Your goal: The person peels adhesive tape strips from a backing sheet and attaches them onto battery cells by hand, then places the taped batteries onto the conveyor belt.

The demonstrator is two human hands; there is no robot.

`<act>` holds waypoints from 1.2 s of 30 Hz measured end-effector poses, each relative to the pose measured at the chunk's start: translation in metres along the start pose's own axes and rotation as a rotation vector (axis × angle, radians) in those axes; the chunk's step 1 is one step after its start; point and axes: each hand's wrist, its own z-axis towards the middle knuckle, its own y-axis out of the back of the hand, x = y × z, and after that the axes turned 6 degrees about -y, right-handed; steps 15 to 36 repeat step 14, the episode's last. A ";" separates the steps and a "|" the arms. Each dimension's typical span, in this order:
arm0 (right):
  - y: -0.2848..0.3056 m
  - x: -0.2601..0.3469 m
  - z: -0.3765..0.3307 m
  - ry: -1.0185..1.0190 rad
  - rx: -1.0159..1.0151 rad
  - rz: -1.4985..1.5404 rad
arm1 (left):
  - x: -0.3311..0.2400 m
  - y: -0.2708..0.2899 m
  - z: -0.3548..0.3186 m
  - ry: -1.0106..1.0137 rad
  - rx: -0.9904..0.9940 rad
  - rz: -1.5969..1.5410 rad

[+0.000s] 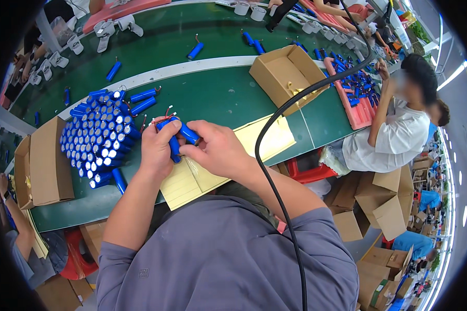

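Close in front of my body, both hands work on blue cylindrical batteries with short wires. My left hand (pixel 160 145) is closed around blue batteries (pixel 175 147), with thin red wires and white connectors sticking out above the fingers. My right hand (pixel 219 147) pinches another blue battery (pixel 188 132) between thumb and fingers, and it lies against those in the left. Just left of my hands a large pile of blue batteries (pixel 99 132) stands packed together, mostly with silvery ends up. Beneath my hands are yellow sheets (pixel 184 187) with creases, at the table's near edge.
On the green table (pixel 213 96), an open cardboard box (pixel 288 70) stands at the far right and another box (pixel 51 160) at the left. A pink tray (pixel 355 116) of batteries sits beside a seated person (pixel 394 124). A black cable (pixel 290 228) hangs across the view.
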 end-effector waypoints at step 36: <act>0.000 -0.070 -0.022 0.120 -0.176 -0.274 | -0.027 -0.004 -0.012 -0.102 0.233 0.592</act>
